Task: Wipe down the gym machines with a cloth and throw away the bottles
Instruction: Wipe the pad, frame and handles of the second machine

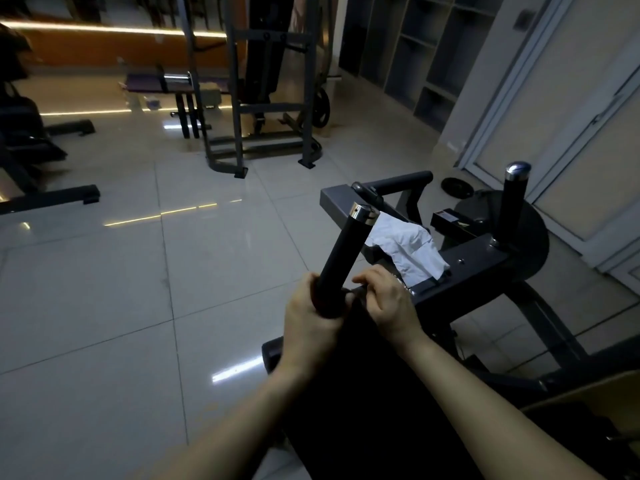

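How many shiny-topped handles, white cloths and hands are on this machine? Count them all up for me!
shiny-topped handles: 2
white cloth: 1
hands, the left hand and the right hand: 2
Total: 5

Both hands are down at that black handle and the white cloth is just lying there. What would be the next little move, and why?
Probably the right hand reaches forward and picks up the white cloth. It lies loose on the machine frame just beyond that hand, held by neither hand, while the left hand grips the black handle.
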